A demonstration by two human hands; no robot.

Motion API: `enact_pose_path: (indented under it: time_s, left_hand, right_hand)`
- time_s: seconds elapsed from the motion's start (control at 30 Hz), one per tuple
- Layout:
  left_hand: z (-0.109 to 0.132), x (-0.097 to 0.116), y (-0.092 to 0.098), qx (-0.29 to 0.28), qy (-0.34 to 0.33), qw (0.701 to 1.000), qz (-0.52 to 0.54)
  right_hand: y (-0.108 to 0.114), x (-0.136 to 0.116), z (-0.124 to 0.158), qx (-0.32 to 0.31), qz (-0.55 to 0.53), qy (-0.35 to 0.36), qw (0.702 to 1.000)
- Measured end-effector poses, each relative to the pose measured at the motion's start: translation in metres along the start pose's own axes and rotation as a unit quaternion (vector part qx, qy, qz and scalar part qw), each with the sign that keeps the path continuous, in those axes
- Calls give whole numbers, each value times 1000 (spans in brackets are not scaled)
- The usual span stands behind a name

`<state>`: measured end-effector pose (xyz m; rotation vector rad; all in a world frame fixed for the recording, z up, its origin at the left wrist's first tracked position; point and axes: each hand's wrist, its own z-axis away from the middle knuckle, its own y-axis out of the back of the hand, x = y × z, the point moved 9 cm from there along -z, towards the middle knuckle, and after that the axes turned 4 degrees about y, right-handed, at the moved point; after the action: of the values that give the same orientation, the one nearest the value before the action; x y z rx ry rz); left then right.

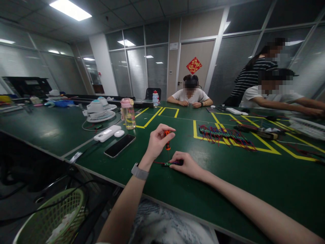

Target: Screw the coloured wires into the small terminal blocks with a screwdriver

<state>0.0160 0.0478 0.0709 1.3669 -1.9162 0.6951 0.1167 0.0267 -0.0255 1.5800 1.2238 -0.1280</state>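
My left hand (160, 140), with a watch on its wrist, is closed around the handle of an orange and black screwdriver (168, 145). The screwdriver stands upright, its thin shaft pointing down at a small green circuit board (166, 164). Whether the tip touches the board is too small to tell. Lying on the green table, the board has a red wire running off to the left. My right hand (186, 163) rests on the table and pinches the board's right end, its fingers covering part of it. Something dark purple shows beside those fingers.
A black phone (120, 145), a white power strip (107, 133), a pink-lidded bottle (128, 113) and white fans (101, 110) lie to the left. Several wired circuit boards (224, 133) sit inside yellow tape at right. A green basket (54, 217) stands below the table edge. Other people are around the table.
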Motion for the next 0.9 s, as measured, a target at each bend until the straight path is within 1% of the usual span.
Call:
enact_pose_path:
  time_s: [0.07, 0.13, 0.2, 0.27, 0.33, 0.4, 0.47, 0.53, 0.57, 0.63, 0.7, 0.77, 0.83, 0.9]
  left_hand:
    - [0, -1, -3, -13, 8, 999, 28]
    - [0, -5, -10, -45, 43, 994, 86]
    - [1, -9, -14, -57, 68, 990, 111]
    - [1, -8, -10, -41, 63, 994, 78]
    - [0, -4, -4, -14, 32, 999, 22]
    - [0, 1, -2, -5, 9, 1000, -10]
    - [0, 0, -5, -23, 16, 999, 22]
    - [1, -4, -12, -55, 48, 994, 81]
    - [1, -7, -13, -63, 61, 991, 100]
    - [1, -9, -11, -55, 66, 993, 87]
    - [0, -5, -4, -24, 36, 999, 33]
    - [0, -2, -1, -9, 13, 1000, -7]
    - [0, -3, -5, -27, 22, 999, 16]
    - [1, -7, -13, -60, 51, 994, 78]
  right_hand:
    - [0, 1, 0, 1, -4, 1, 1000]
    - [0, 1, 1, 2, -7, 1, 1000]
    - [0, 1, 0, 3, -6, 4, 1000]
    - [0, 0, 0, 2, -4, 7, 1000]
    - [-1, 0, 0, 1, -3, 9, 1000]
    - [0, 0, 0, 1, -1, 8, 1000]
    - [0, -1, 0, 0, 2, 8, 1000]
    - [1, -3, 0, -1, 4, 11, 1000]
    - [1, -4, 0, -2, 3, 13, 1000]
    - [1, -5, 0, -5, 0, 16, 1000]
    - [0, -5, 0, -7, 0, 17, 1000]
    - [0, -5, 0, -5, 5, 17, 1000]
    - [0, -5, 0, 0, 8, 15, 1000]
    - [0, -3, 0, 7, 9, 11, 1000]
